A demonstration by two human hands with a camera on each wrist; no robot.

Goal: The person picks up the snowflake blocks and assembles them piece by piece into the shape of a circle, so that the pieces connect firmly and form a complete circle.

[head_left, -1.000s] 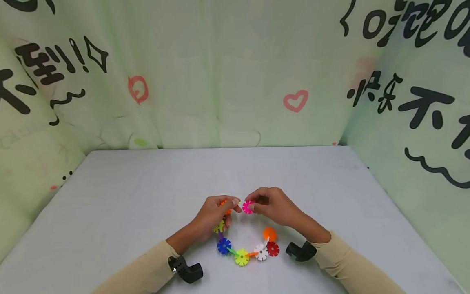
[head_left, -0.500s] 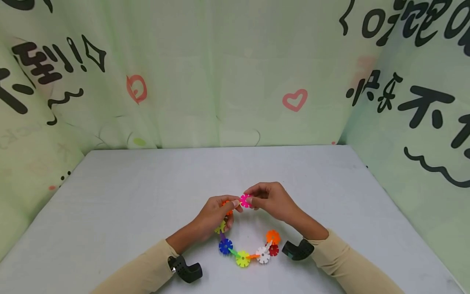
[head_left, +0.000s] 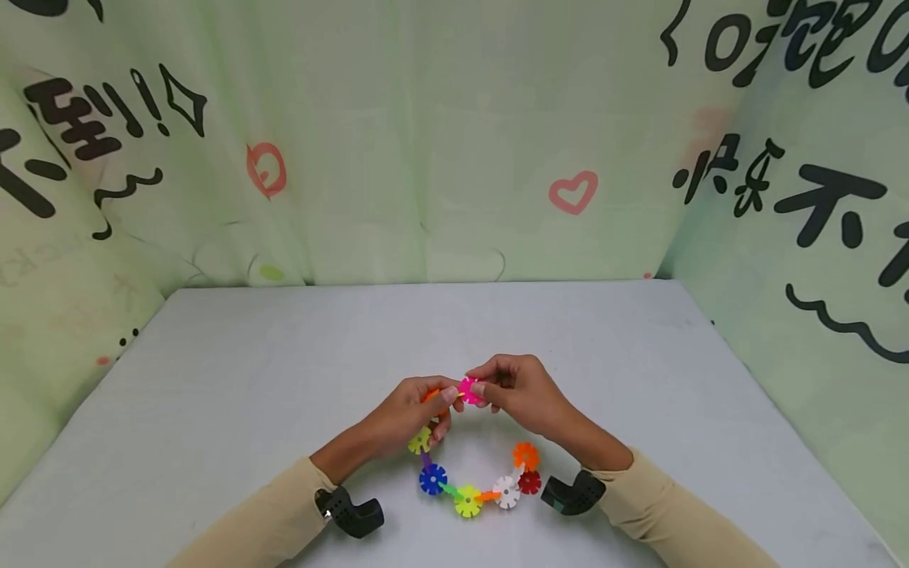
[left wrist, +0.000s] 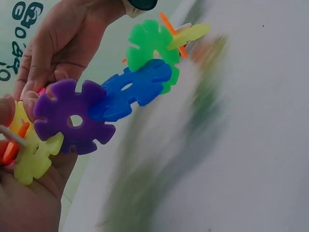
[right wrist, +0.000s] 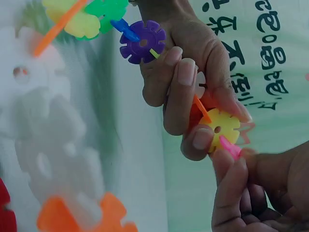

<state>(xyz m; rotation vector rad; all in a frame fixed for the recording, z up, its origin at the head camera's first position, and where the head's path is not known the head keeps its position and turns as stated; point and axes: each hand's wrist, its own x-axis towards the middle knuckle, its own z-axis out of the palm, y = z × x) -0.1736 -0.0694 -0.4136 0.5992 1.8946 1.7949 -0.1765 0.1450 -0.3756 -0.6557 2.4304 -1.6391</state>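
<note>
A chain of slotted plastic snowflake discs hangs from my left hand (head_left: pixel 405 410) and curves round in a loop above the table. My left fingers pinch a yellow disc (right wrist: pixel 228 124) near one end, beside an orange one. With thumb and forefinger my right hand (head_left: pixel 529 398) grips a pink disc (head_left: pixel 469 390), its edge at the yellow disc's rim, the two set crosswise. Lower along the chain come a purple disc (left wrist: pixel 72 116), a blue disc (head_left: pixel 432 479) and a green disc (left wrist: pixel 148 43). A white disc (head_left: pixel 506 492), a red disc (head_left: pixel 529 482) and an orange disc (head_left: pixel 526 456) form the other end.
The white table (head_left: pixel 284 355) spreads around both hands. Pale green curtains (head_left: pixel 426 142) with black lettering and red hearts stand at its back and sides. Black wrist cameras (head_left: pixel 351 513) sit on both forearms, close to the chain.
My right hand has carried the pink disc left, from a gap beside the left fingers to the yellow disc's edge. The hanging chain has swayed slightly; my left hand stays nearly in place.
</note>
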